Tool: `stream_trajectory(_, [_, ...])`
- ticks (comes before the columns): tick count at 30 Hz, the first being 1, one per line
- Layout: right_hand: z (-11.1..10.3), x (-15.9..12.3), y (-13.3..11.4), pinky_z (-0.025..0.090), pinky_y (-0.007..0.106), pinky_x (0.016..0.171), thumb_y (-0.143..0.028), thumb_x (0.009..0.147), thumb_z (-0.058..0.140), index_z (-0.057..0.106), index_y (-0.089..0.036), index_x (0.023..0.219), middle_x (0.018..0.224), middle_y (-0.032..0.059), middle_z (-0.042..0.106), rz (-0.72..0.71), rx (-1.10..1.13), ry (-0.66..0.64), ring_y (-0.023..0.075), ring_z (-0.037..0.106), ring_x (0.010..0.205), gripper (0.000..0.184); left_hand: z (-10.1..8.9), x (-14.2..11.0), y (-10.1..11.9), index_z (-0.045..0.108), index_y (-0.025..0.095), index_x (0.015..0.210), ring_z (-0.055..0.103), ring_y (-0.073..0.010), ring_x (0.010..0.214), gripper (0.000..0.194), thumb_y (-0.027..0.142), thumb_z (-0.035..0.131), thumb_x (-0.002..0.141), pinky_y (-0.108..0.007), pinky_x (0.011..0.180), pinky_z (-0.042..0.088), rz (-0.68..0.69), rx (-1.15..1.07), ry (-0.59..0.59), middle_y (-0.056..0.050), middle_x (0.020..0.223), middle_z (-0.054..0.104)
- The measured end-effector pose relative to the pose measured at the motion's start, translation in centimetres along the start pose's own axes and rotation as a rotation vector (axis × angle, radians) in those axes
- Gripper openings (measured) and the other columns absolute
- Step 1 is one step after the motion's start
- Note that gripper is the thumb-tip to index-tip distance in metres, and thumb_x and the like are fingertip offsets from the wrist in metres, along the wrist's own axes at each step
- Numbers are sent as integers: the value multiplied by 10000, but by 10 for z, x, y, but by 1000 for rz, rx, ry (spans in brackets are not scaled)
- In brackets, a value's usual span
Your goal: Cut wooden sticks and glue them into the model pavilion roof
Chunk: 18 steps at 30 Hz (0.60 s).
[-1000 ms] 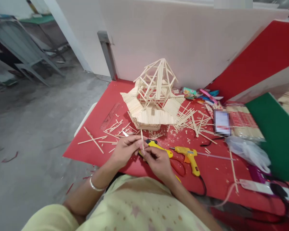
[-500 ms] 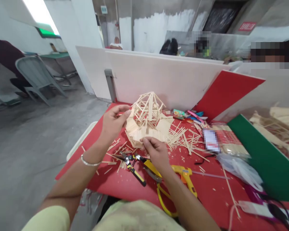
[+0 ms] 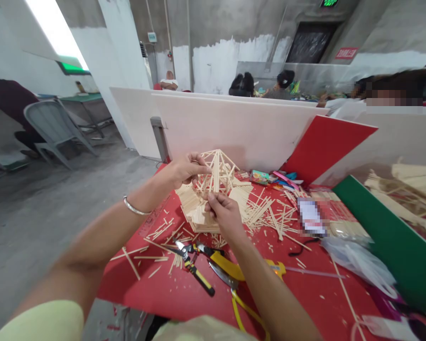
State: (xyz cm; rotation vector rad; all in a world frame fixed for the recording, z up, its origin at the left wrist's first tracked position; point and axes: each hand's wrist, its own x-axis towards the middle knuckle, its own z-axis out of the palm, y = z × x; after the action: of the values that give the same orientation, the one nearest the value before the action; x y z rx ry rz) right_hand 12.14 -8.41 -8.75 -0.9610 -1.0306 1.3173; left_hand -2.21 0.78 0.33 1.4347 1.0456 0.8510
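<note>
A model built of thin wooden sticks (image 3: 217, 166) stands on the red tabletop, with an open pointed frame above and slatted sloping panels below. My left hand (image 3: 186, 169) is at the upper left of this frame. Its fingers are curled, with the tips by the upright sticks; what they grip, if anything, is hidden. In front of the model, my right hand (image 3: 227, 214) pinches a short wooden stick between thumb and forefinger, close to the front panel. Below the hands lie cutting pliers (image 3: 198, 274) with black and yellow handles and a yellow-handled cutter (image 3: 227, 267).
Loose sticks (image 3: 277, 215) and trimmings are strewn around the model. Partly behind my right forearm lies a yellow glue gun (image 3: 277, 269). A phone (image 3: 310, 217), a plastic bag (image 3: 360, 260) and a green board (image 3: 386, 241) are at right. A white partition (image 3: 234, 125) rises behind.
My hands were together over the stick near the table's front edge. The left let go and moved up to the frame; the right carried the stick up to the model. The view tilted up.
</note>
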Motion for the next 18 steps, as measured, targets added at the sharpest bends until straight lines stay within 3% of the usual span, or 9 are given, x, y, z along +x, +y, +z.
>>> stream_trajectory(7, [-1,5,-3,317,191,462,-512,769,695,719,-159,819,591,-36,587,-4,3,5,41,401,469,357,3,10,1,517,208,749,406,-40,318,402,203,881,577,-202,328,150,-17,-41,-38,87,478,511])
stream_trajectory(13, [-4,5,2,326,191,459,-546,751,705,722,-171,836,597,-34,595,10,19,42,46,410,471,386,5,10,0,509,204,732,394,-38,317,380,177,864,599,-202,340,136,-3,-57,2,97,451,470])
stream_trajectory(18, [-6,4,3,361,207,485,-531,748,710,721,-178,846,616,-28,607,-75,-136,86,72,461,501,366,5,11,-2,528,195,737,389,-26,324,343,170,849,619,-201,345,137,6,-77,-3,87,491,496])
